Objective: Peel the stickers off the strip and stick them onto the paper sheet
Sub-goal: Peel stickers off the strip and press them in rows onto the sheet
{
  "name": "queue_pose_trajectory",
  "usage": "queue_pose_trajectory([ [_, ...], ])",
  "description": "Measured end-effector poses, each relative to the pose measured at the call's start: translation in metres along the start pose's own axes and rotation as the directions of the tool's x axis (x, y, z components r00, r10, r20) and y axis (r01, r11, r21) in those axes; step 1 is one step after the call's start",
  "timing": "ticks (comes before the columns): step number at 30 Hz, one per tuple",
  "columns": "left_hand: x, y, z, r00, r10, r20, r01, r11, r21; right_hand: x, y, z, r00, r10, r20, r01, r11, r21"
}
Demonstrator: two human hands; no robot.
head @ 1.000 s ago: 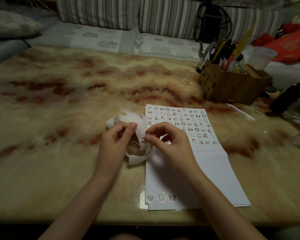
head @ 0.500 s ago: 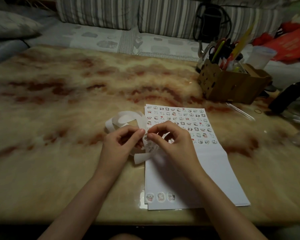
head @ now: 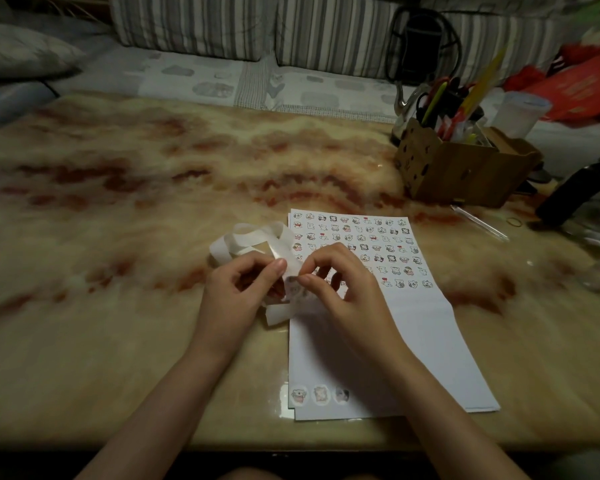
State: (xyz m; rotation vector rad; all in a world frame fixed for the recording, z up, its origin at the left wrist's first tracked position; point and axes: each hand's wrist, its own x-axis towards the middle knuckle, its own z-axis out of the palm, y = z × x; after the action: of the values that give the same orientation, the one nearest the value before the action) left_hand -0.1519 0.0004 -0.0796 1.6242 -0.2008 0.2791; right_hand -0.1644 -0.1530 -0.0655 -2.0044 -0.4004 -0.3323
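A white paper sheet [head: 426, 344] lies on the marble table, its far half covered with rows of small cartoon stickers; three round stickers [head: 320, 394] sit at its near left corner. A curled white sticker strip [head: 248, 241] loops just left of the sheet. My left hand [head: 238, 292] pinches the strip between thumb and fingers. My right hand [head: 347, 289] pinches a round sticker [head: 294, 289] on the strip, fingertips almost meeting those of the left hand.
A brown cardboard box [head: 461, 168] full of pens and scissors stands at the back right. A clear pen [head: 480, 223] and a rubber band [head: 514, 221] lie beside it. A dark object [head: 575, 192] and clear plastic are at the right edge. A striped sofa runs behind.
The strip's loose end has shifted a little and both hands have drawn closer together, my right fingertips working at the sticker on the strip.
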Motion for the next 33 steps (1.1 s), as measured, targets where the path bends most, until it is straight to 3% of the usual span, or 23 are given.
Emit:
queue_pose_trajectory([
  [3,0.001,-0.001,0.000,1.000,-0.011,-0.005,0.011,1.000,-0.005,-0.001,0.000,-0.009,0.998,0.036,-0.045,-0.031,0.993,0.110],
  [6,0.001,-0.002,0.000,1.000,-0.020,-0.013,0.020,1.000,-0.005,0.003,0.003,-0.028,0.975,0.215,-0.048,-0.191,0.935,0.299],
  [10,0.001,-0.003,0.000,0.999,-0.031,-0.019,0.031,1.000,0.001,0.008,0.020,-0.061,0.897,0.435,0.072,-0.441,0.883,0.160],
  [13,0.001,-0.003,0.001,0.999,-0.032,-0.017,0.032,0.999,0.012,0.010,0.032,-0.075,0.842,0.533,0.079,-0.538,0.840,0.072],
  [21,0.000,-0.003,0.001,0.999,-0.036,-0.019,0.036,0.999,0.020,0.010,0.039,-0.071,0.813,0.579,0.053,-0.577,0.815,-0.060],
  [33,0.000,-0.002,0.001,1.000,-0.025,-0.014,0.025,0.999,0.033,0.006,0.043,-0.068,0.823,0.567,0.040,-0.560,0.821,-0.109],
])
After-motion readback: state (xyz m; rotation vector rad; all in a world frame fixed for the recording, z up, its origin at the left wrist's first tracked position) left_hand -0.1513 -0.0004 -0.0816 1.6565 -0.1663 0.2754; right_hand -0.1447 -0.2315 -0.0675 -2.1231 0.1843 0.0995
